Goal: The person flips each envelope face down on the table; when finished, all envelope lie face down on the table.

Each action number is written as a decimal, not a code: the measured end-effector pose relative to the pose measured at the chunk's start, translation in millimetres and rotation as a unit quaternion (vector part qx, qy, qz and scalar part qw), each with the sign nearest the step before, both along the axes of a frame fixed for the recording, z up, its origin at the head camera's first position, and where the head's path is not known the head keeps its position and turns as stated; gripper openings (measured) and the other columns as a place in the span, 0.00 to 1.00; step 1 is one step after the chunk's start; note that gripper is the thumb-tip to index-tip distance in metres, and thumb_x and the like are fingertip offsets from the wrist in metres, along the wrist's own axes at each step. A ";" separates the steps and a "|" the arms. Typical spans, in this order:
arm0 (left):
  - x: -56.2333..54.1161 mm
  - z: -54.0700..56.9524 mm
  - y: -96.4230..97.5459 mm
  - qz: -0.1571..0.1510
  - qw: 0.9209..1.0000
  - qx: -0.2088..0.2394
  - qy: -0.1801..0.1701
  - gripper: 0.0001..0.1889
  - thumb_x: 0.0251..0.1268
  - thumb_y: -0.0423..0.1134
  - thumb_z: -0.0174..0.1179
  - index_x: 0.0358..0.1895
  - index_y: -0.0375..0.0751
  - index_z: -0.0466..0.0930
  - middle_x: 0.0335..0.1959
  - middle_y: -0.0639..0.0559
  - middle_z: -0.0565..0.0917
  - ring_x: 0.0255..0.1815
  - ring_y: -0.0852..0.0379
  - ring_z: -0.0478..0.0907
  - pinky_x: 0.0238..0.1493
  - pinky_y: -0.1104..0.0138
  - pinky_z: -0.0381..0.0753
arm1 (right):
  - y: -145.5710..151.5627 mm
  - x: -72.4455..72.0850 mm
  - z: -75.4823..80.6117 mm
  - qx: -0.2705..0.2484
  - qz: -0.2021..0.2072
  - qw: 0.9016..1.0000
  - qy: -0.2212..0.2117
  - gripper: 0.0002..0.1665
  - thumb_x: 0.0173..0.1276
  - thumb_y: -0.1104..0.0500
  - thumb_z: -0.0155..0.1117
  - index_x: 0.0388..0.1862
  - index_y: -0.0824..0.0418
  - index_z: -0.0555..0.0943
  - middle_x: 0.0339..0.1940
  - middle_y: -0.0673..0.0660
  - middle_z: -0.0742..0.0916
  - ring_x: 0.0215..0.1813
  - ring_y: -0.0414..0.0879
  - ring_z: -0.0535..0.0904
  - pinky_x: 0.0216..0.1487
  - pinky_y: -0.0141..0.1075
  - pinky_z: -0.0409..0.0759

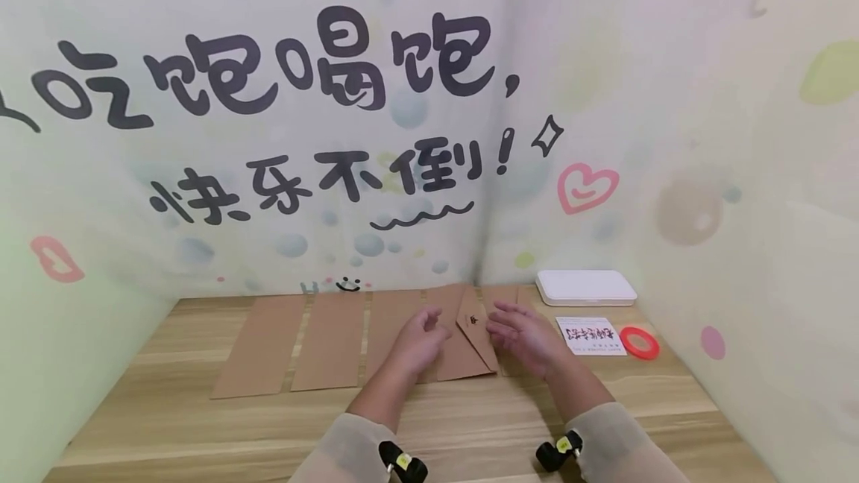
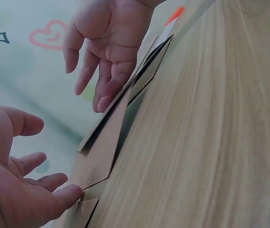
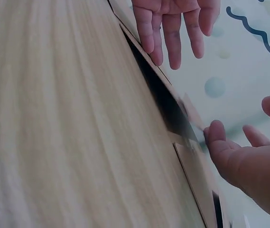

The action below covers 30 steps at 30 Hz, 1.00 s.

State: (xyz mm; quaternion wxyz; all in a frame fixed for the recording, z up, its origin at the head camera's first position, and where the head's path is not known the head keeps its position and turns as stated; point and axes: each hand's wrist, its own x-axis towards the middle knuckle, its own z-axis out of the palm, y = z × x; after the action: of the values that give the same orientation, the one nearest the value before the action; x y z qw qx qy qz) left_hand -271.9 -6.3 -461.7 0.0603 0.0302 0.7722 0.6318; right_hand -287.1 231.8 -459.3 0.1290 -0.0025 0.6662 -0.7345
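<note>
Between my two hands lies a brown kraft-paper envelope, its pointed flap standing partly raised and bearing a small dark print. My left hand is at the envelope's left side with fingers spread and relaxed; in the left wrist view one finger of that hand reaches its edge, though contact is hard to tell. On the flap side, my right hand hovers with loosely bent fingers. The right wrist view has this hand beside the paper, with a dark gap under the lifted envelope.
More brown envelopes lie in a row leftward: a far-left one, a second and a third. Another is partly behind my right hand. At right are a white case, a printed card and a red ring.
</note>
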 end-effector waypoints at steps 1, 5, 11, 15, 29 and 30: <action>0.7 0.2 0.7 -0.004 1.000 0.000 0.000 0.31 0.73 0.42 0.62 0.77 0.38 0.72 0.80 0.35 0.72 0.82 0.32 0.66 0.81 0.40 0.67 | 0.9 0.3 0.6 -0.003 -0.009 1.000 0.001 0.34 0.87 0.58 0.48 0.84 0.72 0.57 0.82 0.76 0.68 0.80 0.64 0.73 0.68 0.39 0.83; 2.2 0.5 3.1 -0.020 1.000 -0.003 -0.003 0.31 0.72 0.42 0.63 0.77 0.41 0.72 0.80 0.35 0.72 0.81 0.33 0.68 0.79 0.40 0.71 | 2.7 -0.7 1.7 -0.004 -0.015 1.000 0.004 0.34 0.87 0.59 0.52 0.84 0.71 0.59 0.82 0.74 0.71 0.77 0.57 0.77 0.64 0.34 0.83; 4.5 1.0 5.1 -0.039 0.999 -0.001 0.000 0.33 0.71 0.43 0.67 0.78 0.43 0.72 0.81 0.37 0.71 0.81 0.34 0.68 0.77 0.40 0.74 | 0.0 -1.2 4.2 -0.002 0.005 1.000 0.023 0.35 0.85 0.62 0.54 0.84 0.72 0.59 0.83 0.72 0.70 0.70 0.47 0.80 0.68 0.34 0.81; 6.4 2.2 7.7 -0.054 0.999 -0.002 0.008 0.35 0.70 0.44 0.70 0.78 0.45 0.72 0.81 0.36 0.71 0.81 0.33 0.68 0.77 0.40 0.74 | -2.7 -0.2 7.4 -0.005 0.014 0.999 0.030 0.35 0.84 0.65 0.53 0.84 0.73 0.59 0.83 0.71 0.69 0.65 0.42 0.81 0.69 0.34 0.80; 11.0 4.7 13.5 -0.115 0.993 0.023 0.025 0.35 0.68 0.56 0.73 0.77 0.60 0.74 0.80 0.48 0.73 0.80 0.40 0.70 0.79 0.41 0.72 | -14.1 10.4 13.6 -0.006 0.092 0.994 0.057 0.36 0.80 0.65 0.61 0.83 0.70 0.64 0.84 0.67 0.69 0.65 0.41 0.80 0.62 0.29 0.83; 11.2 4.9 13.6 -0.115 0.993 0.024 0.024 0.35 0.69 0.55 0.73 0.77 0.60 0.74 0.80 0.48 0.73 0.80 0.40 0.70 0.80 0.41 0.71 | -15.3 11.1 13.6 -0.008 0.093 0.994 0.056 0.37 0.79 0.65 0.61 0.83 0.69 0.64 0.84 0.67 0.68 0.65 0.41 0.80 0.62 0.29 0.83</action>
State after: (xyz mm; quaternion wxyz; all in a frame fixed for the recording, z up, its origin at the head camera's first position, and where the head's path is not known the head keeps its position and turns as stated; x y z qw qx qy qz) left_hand -260.7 7.3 -456.8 0.1129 0.1357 0.7495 0.6380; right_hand -276.0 216.5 -445.7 0.1593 -0.1064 0.6637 -0.7231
